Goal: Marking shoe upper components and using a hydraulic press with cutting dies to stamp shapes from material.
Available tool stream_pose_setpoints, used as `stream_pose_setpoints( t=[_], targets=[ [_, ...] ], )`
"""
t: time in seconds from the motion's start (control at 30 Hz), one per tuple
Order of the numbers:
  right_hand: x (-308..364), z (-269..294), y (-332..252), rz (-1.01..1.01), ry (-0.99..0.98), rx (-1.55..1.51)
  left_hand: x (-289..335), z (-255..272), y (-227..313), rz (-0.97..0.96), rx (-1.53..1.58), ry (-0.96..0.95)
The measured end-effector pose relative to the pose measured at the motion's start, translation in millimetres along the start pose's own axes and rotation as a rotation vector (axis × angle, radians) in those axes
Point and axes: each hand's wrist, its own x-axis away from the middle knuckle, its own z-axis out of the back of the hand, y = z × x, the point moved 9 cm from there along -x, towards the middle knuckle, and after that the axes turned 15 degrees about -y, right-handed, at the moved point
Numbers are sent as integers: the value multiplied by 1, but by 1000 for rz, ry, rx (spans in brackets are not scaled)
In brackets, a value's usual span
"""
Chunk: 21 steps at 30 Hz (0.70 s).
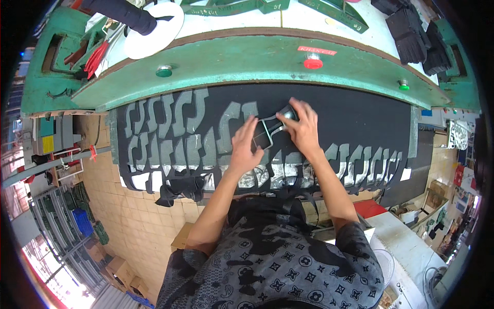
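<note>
Both my hands are on a metal cutting die (267, 130), an open S-like frame with thin walls. It rests on a black sheet of material (350, 113), though its exact contact with the sheet cannot be made out. My left hand (244, 147) grips the die's left end, fingers along the outer wall and thumb at the near corner. Around the right end, my right hand (303, 127) closes with its fingertips and thumb on the metal, hiding part of it. Grey S-shaped cut-outs (226, 129) show in the sheet just left of the die.
Beyond the sheet runs a green machine beam (231, 59) with a red button (313, 63) and green buttons (163, 71). More cut-outs (191, 110) cover the sheet's left and near side. Black scraps (180, 190) hang over the near edge. Black stacked pieces (406, 33) stand far right.
</note>
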Motion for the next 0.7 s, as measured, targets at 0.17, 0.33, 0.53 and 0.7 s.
stream_pose_setpoints(
  t=[0.17, 0.33, 0.53, 0.7],
  targets=[
    [11, -21, 36, -388, 192, -478, 2, -19, 5, -33, 0, -97],
    [51, -31, -22, -160, -153, -544, 22, -21, -10, -53, -23, -33],
    [44, -48, -9, -100, -254, -539, 26, -28, -8, -52, -17, 150],
    [43, -44, -8, -92, -251, -596, 27, -29, -7, -61, -75, 163]
  ],
)
